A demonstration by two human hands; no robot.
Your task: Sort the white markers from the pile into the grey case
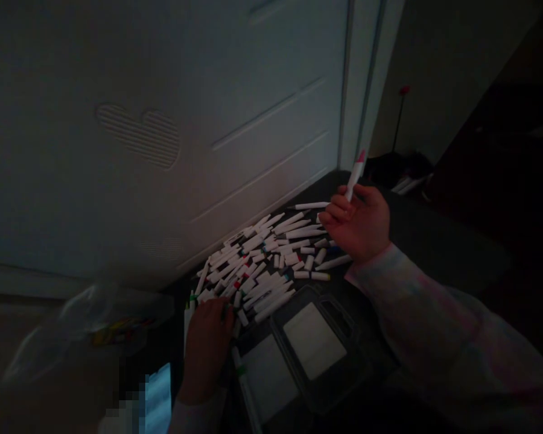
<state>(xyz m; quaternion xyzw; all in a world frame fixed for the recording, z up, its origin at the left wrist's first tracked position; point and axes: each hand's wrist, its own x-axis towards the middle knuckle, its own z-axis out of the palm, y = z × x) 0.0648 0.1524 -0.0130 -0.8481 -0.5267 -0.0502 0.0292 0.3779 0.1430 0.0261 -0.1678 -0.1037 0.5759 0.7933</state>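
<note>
My right hand (pixel 359 226) is raised over the right side of a heap of markers, its fingers closed round a white marker (pixel 354 176) with a pink end pointing up. At the near left edge of the heap (pixel 262 259) is my left hand (pixel 210 334), its fingers curled down among the markers and caps. What those fingers grip, if anything, is hidden. Many markers in the heap are white with pointed ends, and loose short caps lie among them. Close to my left wrist lies a white marker with a green band (pixel 247 389).
A clear plastic case (pixel 317 346) lies in front of the heap on the dark surface. Behind stands a white panel (pixel 235 108) with a raised heart. Clear plastic wrapping (pixel 85 304) is at the left, near a bright bluish thing (pixel 158 401). The room is dim.
</note>
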